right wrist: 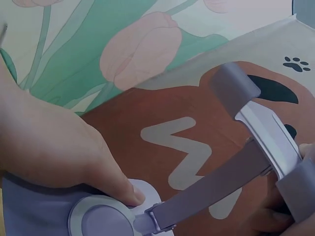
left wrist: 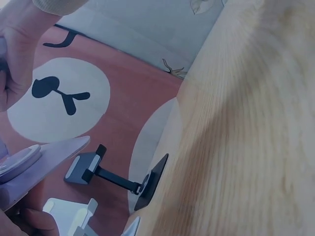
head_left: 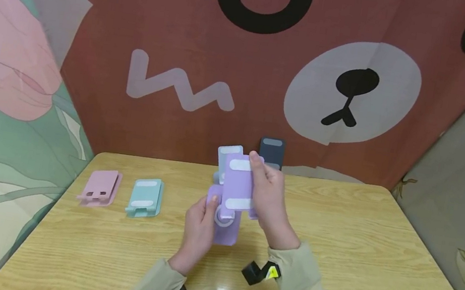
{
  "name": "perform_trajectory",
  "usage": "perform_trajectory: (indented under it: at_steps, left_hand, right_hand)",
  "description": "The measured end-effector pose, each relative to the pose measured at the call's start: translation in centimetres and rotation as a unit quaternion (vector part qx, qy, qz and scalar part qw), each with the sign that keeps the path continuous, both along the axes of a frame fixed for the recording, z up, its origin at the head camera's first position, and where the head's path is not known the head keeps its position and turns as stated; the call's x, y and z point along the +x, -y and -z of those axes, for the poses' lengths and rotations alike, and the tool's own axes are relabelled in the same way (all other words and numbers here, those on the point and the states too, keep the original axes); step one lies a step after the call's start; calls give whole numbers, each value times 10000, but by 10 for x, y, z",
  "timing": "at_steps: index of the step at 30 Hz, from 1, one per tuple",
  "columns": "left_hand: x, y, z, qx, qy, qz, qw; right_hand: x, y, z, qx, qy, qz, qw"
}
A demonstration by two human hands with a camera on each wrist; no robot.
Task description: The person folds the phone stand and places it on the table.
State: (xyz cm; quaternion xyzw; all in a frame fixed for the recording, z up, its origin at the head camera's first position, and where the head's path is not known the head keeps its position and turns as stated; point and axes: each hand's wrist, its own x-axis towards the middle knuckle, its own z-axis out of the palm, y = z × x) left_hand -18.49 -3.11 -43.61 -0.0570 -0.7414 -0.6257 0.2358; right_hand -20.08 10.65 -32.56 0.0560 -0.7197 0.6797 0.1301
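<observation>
Behind purple stand (head_left: 234,193), left-wrist-only: dark stand's arm (left wrist: 115,179).

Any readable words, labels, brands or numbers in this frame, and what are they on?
No readable text anywhere.
Yellow tag on the right wrist mount: a small mark, too small to read.
Purple stand held in both hands: plain white pads, no lettering.
Backdrop: only a white zigzag and cartoon face shapes, no letters.

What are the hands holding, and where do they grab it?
Both hold the purple stand. The left hand grips its base, thumb by the round hinge. The right hand grips the side of the top plate.
</observation>
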Motion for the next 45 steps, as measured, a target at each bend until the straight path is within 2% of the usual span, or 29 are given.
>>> perform_trajectory:
  at_steps: [6,15,23,33,45]
  left_hand:
    - [-2,1,2,145,134,49,9998]
    - [-4,3,4,269,267,50,9993]
    - [-6,5,5,128,375,69,9992]
    - [-6,6,4,259,695,75,9972]
    - [-7,7,5,410,621,-29,9972]
  right_hand:
    - [1,5,4,-200,179,96,9996]
    - [2,9,12,-203,384,156,9989]
    - [4,9,21,-258,471,250,9982]
    - [5,13,32,-359,755,438,9955]
    - [9,18,44,-381,749,355,9958]
